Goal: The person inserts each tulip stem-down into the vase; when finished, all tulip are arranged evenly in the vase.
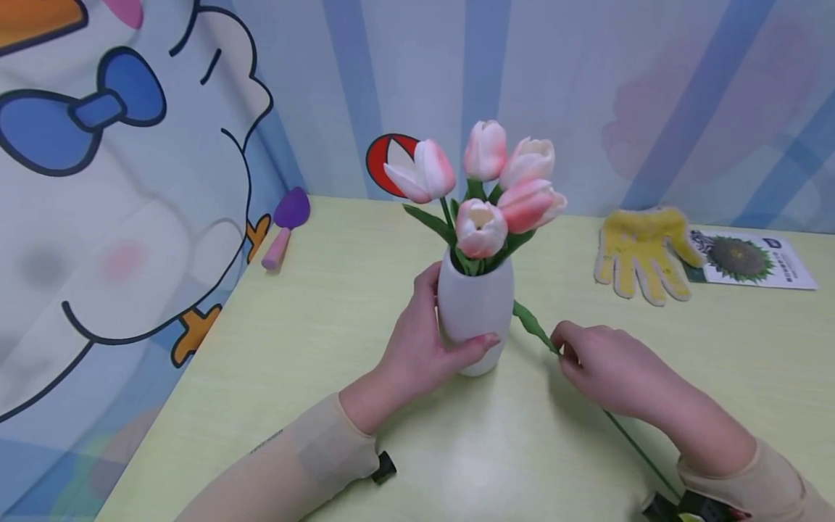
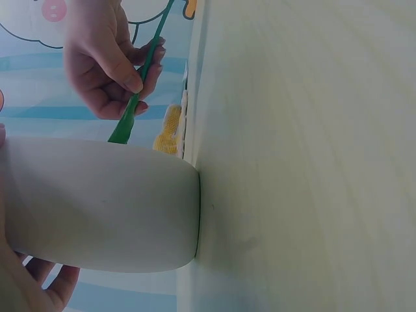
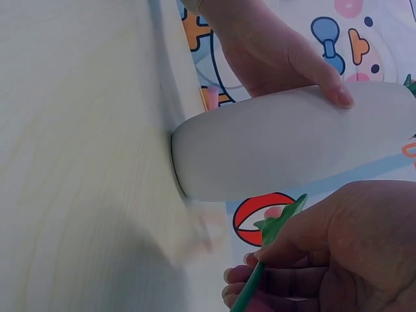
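A white vase [image 1: 475, 312] stands upright on the table, filled with several pink-and-white tulips [image 1: 481, 228] and their green leaves. My left hand [image 1: 427, 333] grips the vase from its left side, thumb across the front; its other fingers are mostly behind it. To the right of the vase, my right hand [image 1: 603, 366] pinches a green leafy stem [image 2: 133, 107] between thumb and fingers. The leaf [image 3: 281, 221] points toward the vase, and the thin stem runs down past my right wrist. No flower head shows on this stem.
A purple toy trowel [image 1: 291, 209] with a pink handle lies at the back left. At the back right, a yellow glove [image 1: 642, 250] overlaps a card with a sunflower picture [image 1: 750, 259]. A printed cartoon backdrop [image 1: 417, 72] borders the table's back and left.
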The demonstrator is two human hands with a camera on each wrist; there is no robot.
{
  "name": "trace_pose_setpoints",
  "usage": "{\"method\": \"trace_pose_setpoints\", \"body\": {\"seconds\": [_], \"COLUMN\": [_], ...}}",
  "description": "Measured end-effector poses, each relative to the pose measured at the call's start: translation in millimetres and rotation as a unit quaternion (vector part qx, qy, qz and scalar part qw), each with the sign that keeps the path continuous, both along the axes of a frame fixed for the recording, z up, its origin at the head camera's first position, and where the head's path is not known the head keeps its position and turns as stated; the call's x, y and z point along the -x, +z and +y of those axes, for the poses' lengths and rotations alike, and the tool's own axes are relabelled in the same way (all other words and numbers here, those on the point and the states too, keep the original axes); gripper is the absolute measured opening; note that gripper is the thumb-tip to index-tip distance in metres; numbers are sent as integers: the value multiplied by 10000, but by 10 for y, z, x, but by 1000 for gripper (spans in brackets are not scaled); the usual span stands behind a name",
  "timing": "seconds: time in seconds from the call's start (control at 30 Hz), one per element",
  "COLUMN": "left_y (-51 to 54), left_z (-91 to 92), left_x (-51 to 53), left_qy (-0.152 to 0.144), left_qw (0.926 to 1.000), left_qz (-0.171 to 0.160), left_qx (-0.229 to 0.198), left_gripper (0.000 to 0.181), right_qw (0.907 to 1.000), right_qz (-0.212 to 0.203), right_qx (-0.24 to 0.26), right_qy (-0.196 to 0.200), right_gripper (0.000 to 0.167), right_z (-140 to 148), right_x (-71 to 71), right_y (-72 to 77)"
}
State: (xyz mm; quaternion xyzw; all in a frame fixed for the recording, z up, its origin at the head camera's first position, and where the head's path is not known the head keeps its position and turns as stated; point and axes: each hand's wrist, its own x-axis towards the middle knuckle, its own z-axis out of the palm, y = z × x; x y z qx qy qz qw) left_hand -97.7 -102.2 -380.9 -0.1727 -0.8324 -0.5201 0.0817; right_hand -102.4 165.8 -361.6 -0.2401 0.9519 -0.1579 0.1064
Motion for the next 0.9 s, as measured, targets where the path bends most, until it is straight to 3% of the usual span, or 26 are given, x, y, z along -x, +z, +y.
{"method": "trace_pose_setpoints", "body": {"seconds": [0.57, 0.9], "left_y": [-4, -19], "left_z": [-2, 1], "left_x": [-3, 8], "left_qy": [29, 50], "left_qw": [10000, 10000], "left_qz": [-40, 50], "left_qx": [10, 30], "left_gripper": [101, 101], "right_qw": [9989, 9971], "right_qz": [38, 144], "right_qx": [352, 618], "right_qy": [-322, -410], "right_gripper": [14, 15], "right_z": [-12, 4], "right_x": [-7, -19], "right_y": [88, 66]}}
